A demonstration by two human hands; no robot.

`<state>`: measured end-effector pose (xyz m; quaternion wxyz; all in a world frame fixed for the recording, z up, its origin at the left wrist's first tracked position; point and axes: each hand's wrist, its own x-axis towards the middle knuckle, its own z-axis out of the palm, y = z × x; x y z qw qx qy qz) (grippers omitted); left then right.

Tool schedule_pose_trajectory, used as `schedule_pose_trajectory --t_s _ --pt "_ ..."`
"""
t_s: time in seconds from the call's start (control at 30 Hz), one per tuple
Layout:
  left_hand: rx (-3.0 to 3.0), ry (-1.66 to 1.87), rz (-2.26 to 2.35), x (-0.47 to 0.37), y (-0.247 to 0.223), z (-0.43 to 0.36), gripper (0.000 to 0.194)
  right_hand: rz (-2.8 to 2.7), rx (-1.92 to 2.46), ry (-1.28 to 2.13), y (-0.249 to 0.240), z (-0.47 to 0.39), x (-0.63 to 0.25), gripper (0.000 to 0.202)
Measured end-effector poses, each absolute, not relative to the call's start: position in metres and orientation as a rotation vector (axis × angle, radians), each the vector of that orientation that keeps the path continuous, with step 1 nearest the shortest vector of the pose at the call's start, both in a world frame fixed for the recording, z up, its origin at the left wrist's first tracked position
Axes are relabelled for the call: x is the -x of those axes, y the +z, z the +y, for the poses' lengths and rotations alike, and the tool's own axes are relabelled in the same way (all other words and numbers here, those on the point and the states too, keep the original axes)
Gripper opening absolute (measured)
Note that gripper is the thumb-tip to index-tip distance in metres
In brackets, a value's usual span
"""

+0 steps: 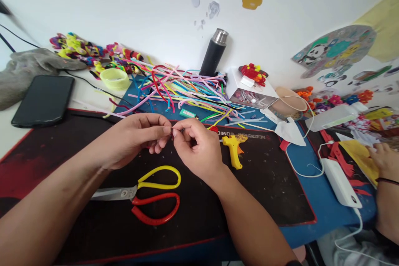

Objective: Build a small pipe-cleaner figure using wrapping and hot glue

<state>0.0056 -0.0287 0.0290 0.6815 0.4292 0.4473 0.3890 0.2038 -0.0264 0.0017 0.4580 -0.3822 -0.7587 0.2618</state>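
My left hand (141,139) and my right hand (199,147) meet over the black mat, thumbs and fingertips pinched together. Between the fingertips is a small dark piece, mostly hidden, whose kind I cannot make out. Below the hands lie scissors (156,201) with one yellow and one red handle loop, blades pointing left and partly behind my left forearm. Just right of my right hand a yellow glue gun (234,149) lies on its side. Beyond the hands spreads a loose heap of coloured pipe cleaners (187,89).
A black phone (43,100) lies at left, near a yellow-green bowl (114,79). A dark thermos (214,52) stands by the wall, with a small drawer box (251,91) beside it. At right are a white power bank (341,183) with cables and another person's hand (385,160).
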Motion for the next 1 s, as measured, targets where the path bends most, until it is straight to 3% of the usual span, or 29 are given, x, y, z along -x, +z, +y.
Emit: schedule_pose_trajectory --t_s 1.0 --pt "-0.706 0.983 0.871 -0.023 0.021 -0.035 0.035 -1.858 0.940 0.284 -0.006 -0.029 -0.198 0.013"
